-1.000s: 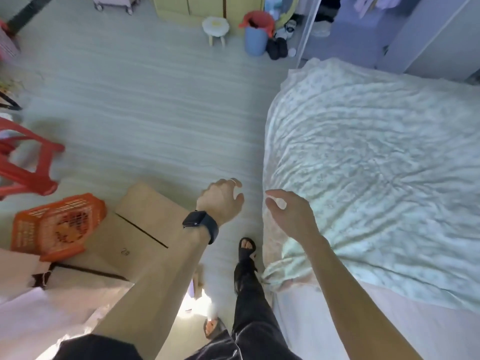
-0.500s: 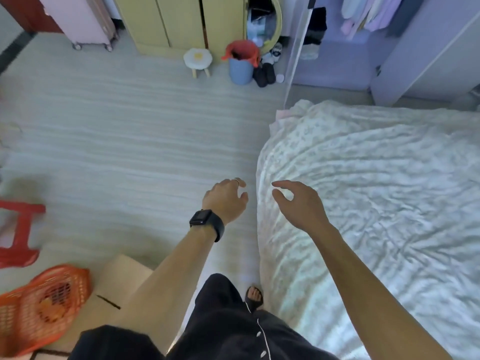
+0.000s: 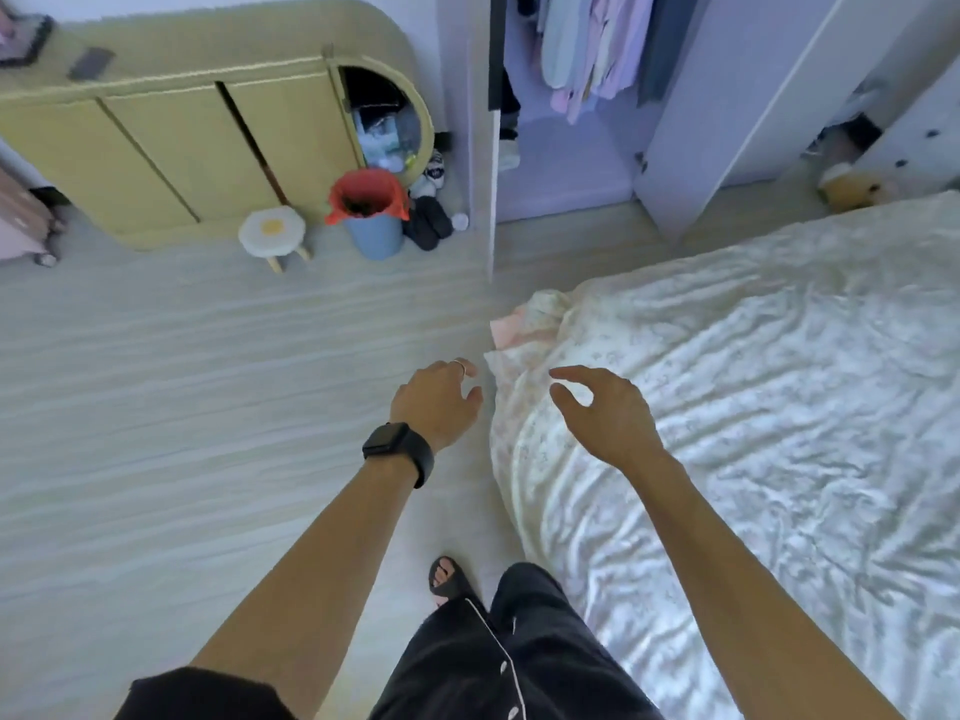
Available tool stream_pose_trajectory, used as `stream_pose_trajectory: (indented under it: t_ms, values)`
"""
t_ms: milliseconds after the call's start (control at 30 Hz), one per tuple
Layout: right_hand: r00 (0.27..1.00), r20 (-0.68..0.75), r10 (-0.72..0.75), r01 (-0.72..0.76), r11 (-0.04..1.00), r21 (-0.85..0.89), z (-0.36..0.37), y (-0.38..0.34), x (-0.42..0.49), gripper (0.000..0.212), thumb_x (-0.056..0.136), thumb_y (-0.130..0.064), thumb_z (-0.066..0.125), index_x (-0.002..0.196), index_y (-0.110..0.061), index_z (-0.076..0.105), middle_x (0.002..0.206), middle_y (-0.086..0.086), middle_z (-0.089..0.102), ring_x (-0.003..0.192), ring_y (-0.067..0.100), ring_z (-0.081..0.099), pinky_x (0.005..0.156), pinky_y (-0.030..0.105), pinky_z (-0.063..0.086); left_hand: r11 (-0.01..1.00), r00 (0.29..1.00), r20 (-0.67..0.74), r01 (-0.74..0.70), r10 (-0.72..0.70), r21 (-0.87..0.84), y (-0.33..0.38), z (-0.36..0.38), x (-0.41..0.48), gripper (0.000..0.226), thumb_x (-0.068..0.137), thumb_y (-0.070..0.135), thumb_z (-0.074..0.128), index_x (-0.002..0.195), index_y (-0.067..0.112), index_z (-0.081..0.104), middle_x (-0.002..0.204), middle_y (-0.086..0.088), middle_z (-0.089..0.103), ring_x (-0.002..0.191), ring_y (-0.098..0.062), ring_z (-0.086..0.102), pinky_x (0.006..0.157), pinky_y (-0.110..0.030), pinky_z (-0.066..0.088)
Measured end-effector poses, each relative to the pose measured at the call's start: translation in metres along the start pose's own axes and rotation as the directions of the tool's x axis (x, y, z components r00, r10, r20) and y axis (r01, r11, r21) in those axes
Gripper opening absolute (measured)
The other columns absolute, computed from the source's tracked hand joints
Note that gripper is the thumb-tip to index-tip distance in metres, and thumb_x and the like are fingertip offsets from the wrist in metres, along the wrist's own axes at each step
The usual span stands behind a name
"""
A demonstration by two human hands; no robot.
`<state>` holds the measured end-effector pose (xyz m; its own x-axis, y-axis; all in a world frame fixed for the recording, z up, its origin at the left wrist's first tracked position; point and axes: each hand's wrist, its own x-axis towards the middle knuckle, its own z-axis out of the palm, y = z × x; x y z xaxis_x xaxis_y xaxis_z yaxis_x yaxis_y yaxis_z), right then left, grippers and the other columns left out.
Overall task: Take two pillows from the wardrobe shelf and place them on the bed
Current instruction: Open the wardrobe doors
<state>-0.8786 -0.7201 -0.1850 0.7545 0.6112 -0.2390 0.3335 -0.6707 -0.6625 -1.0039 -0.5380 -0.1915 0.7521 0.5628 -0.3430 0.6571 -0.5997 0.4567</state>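
Step in hand, as I judge it: approach to the wardrobe [image 3: 587,158], nothing fetched yet. Left hand [image 3: 436,402] empty, fingers loosely curled, not gripping; smartwatch [image 3: 397,449] on that wrist. Right hand [image 3: 608,413] empty too, fingers spread and slightly bent, hovering over the bed [image 3: 753,407] edge, can't tell if it touches the floral cover. Pillows: not visible anywhere in view; no shelf showing either, only the open wardrobe bay with hanging clothes [image 3: 587,44] and its bare floor. So where they sit inside can't be told.

Next move likely calls for walking round the bed corner to the open bay, looking up or along for the shelf, then a two-hand grab.

Around: wardrobe door [image 3: 493,148] standing open edge-on between floor and bay, could catch a shoulder. Bunched cover at bed corner [image 3: 535,319] near the path. Left of the door, well off the route: blue bin with red liner [image 3: 371,215], small round stool [image 3: 272,233], yellow cabinet [image 3: 182,148]. Plush toy [image 3: 852,187] beyond the bed
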Motion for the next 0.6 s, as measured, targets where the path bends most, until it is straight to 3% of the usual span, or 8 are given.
stream_pose_trajectory:
  t_ms: [67,233,400,533,600]
  values:
    - [0.998,-0.048,0.029,-0.028,0.999,0.024,-0.007,-0.01,0.028,0.029,0.098,-0.044,0.056,0.125,-0.04,0.067,0.133,-0.006,0.064,0.116,0.015,0.061,0.082,0.018,0.036,0.998,0.998,0.005,-0.055,0.055,0.001,0.004,-0.022,0.039,0.036,0.098,0.037,0.049,0.132,0.029,0.056,0.128,0.002,0.062,0.117,-0.021,0.058,0.098,-0.043,0.048]
    - [0.974,-0.179,0.138,-0.125,0.989,0.081,-0.023,-0.029,0.111,0.029,0.097,-0.043,0.058,0.124,-0.039,0.068,0.133,-0.01,0.064,0.119,0.01,0.06,0.07,-0.004,0.03,0.975,0.974,0.041,-0.222,0.221,0.027,0.023,-0.067,0.154,0.035,0.097,0.034,0.054,0.13,0.025,0.059,0.127,-0.002,0.063,0.115,-0.025,0.06,0.095,-0.044,0.051]
    - [0.929,-0.291,0.229,-0.194,0.97,0.143,-0.038,-0.038,0.204,0.03,0.098,-0.041,0.059,0.125,-0.036,0.069,0.132,-0.01,0.066,0.12,0.01,0.06,0.07,-0.005,0.03,0.922,0.922,0.071,-0.383,0.379,0.052,0.053,-0.096,0.284,0.035,0.096,0.033,0.056,0.13,0.025,0.061,0.126,-0.001,0.065,0.11,-0.022,0.064,0.088,-0.038,0.053]
    - [0.886,-0.346,0.308,-0.261,0.949,0.176,-0.057,-0.05,0.269,0.024,0.098,-0.029,0.062,0.117,-0.021,0.074,0.121,0.002,0.072,0.114,0.022,0.066,0.065,-0.006,0.033,0.884,0.881,0.158,-0.462,0.447,0.072,0.08,-0.121,0.366,0.035,0.095,0.037,0.055,0.129,0.029,0.061,0.129,0.004,0.064,0.114,-0.018,0.062,0.088,-0.034,0.053]
    - [0.866,-0.357,0.349,-0.297,0.935,0.192,-0.065,-0.058,0.294,0.027,0.098,-0.029,0.061,0.121,-0.022,0.073,0.125,0.001,0.071,0.116,0.02,0.065,0.069,-0.009,0.031,0.869,0.865,0.172,-0.489,0.472,0.073,0.092,-0.135,0.403,0.034,0.095,0.039,0.055,0.128,0.03,0.061,0.129,0.006,0.065,0.116,-0.016,0.062,0.086,-0.03,0.05]
